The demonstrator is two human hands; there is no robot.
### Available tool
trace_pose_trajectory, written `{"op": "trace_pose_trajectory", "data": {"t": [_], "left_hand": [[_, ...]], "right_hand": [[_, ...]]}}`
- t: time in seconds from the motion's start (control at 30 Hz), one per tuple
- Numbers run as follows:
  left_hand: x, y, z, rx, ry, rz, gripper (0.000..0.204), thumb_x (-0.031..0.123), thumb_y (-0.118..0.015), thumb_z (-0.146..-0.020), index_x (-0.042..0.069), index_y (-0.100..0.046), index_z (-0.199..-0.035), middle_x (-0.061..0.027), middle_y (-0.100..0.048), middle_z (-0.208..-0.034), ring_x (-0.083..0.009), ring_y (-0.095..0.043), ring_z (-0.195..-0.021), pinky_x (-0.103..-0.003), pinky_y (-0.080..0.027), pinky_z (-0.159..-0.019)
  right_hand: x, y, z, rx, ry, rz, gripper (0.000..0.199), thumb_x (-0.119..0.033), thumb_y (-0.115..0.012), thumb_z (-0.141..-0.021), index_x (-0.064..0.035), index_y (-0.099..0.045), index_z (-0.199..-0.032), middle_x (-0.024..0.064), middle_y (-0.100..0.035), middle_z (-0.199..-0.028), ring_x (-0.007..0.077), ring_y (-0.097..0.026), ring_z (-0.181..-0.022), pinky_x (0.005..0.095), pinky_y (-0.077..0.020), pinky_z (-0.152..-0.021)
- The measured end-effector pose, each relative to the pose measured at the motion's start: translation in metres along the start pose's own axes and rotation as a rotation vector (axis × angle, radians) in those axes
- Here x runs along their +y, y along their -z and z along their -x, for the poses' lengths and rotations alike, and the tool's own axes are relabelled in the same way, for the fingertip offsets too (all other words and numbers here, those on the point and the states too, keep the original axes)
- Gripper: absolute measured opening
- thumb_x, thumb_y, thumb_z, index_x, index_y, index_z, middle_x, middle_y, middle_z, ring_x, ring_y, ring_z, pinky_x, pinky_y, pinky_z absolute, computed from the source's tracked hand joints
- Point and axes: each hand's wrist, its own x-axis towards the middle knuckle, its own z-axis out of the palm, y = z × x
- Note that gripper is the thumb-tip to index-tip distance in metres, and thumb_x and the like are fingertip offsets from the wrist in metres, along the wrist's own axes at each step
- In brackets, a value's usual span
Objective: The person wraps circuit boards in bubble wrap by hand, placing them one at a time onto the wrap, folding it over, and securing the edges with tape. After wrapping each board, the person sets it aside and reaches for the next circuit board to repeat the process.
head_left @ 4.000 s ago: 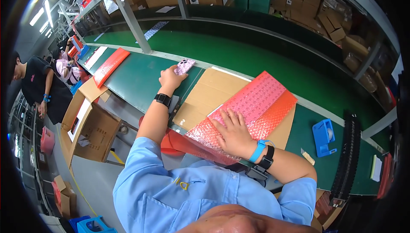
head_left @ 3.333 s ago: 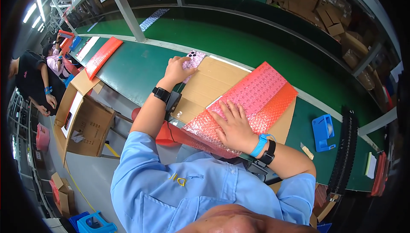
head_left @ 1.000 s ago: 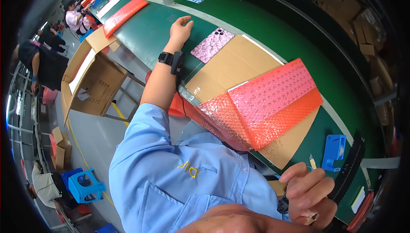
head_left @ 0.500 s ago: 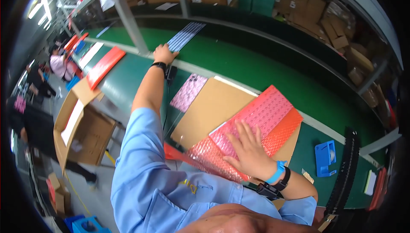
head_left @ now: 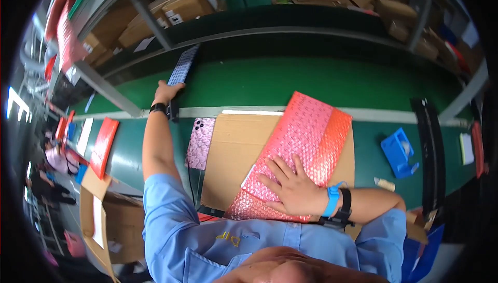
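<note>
My left hand [head_left: 168,92] reaches over the rail to the green conveyor belt, its thumb and fingers closed on the near end of a slim blue-and-white panel [head_left: 183,66] with a grid-like pattern. That panel looks tilted, with a dark edge showing. Fingers spread, my right hand [head_left: 295,189] lies flat on a pink-red bubble-wrap bag [head_left: 311,132]. Under the bag is a brown cardboard sheet [head_left: 233,153] on the green bench. Left of the cardboard rests a pink patterned panel [head_left: 200,145] with dark round spots at its top.
Toward the right stand a blue tape dispenser [head_left: 397,153] and a black strip [head_left: 430,158]. An open carton [head_left: 122,226] is at lower left, near a red package [head_left: 105,145]. A metal post [head_left: 106,88] rises left of my left hand. Boxes fill the shelf behind.
My left hand has closed on the blue-and-white panel, which now looks tilted. My right hand stays on the bag. The whole view has swung round.
</note>
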Motion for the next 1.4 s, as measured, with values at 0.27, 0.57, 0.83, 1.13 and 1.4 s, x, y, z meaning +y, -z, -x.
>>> {"op": "trace_pose_trajectory", "data": {"t": [0.27,0.57,0.83,1.13,1.4], "left_hand": [[0.057,0.082,0.223,-0.199,-0.526,0.598,0.066,0.023,-0.079,-0.073,0.001,-0.047,-0.126,-0.009,-0.06,-0.104,-0.0175,-0.059,-0.096,-0.032,-0.048,-0.087],[0.066,0.069,0.443,0.057,-0.754,0.51,0.09,0.026,-0.092,-0.055,0.0,-0.047,-0.128,-0.0217,-0.054,-0.128,-0.032,-0.057,-0.117,-0.04,-0.044,-0.102],[0.046,0.026,0.436,0.011,-0.698,0.513,0.089,0.032,-0.09,-0.062,0.0,-0.05,-0.135,-0.0225,-0.055,-0.132,-0.0384,-0.053,-0.119,-0.043,-0.043,-0.103],[0.027,-0.003,0.433,0.035,-0.693,0.521,0.038,0.022,-0.083,-0.071,0.007,-0.074,-0.106,-0.0107,-0.069,-0.105,-0.0317,-0.059,-0.098,-0.041,-0.047,-0.088],[0.027,0.001,0.434,0.036,-0.705,0.548,0.038,0.016,-0.082,-0.069,0.006,-0.074,-0.105,-0.0086,-0.07,-0.104,-0.0283,-0.06,-0.092,-0.039,-0.047,-0.086]], "right_hand": [[0.007,-0.008,0.006,0.058,0.026,-0.081,0.077,-0.055,-0.057,-0.092,-0.0072,-0.037,-0.148,0.0305,-0.031,-0.151,0.0458,-0.024,-0.144,0.068,-0.0152,-0.112],[0.051,0.097,-0.014,0.488,-0.214,-1.824,0.031,-0.019,-0.049,-0.104,-0.0013,-0.055,-0.128,0.0093,-0.066,-0.118,0.0212,-0.064,-0.109,0.0358,-0.0487,-0.099],[0.019,0.149,0.024,0.526,0.273,-0.258,0.036,-0.002,-0.056,-0.092,-0.0032,-0.06,-0.128,0.015,-0.063,-0.128,0.0293,-0.061,-0.118,0.0403,-0.0489,-0.101],[0.039,0.052,0.013,0.212,0.328,0.49,0.049,-0.005,-0.061,-0.085,-0.0185,-0.061,-0.132,0.0129,-0.057,-0.138,0.0366,-0.056,-0.125,0.0477,-0.0456,-0.105],[0.041,0.066,0.005,-0.184,0.146,-0.064,0.053,-0.024,-0.067,-0.086,-0.0055,-0.057,-0.134,0.0239,-0.045,-0.146,0.0408,-0.04,-0.138,0.0478,-0.0335,-0.114]]}}
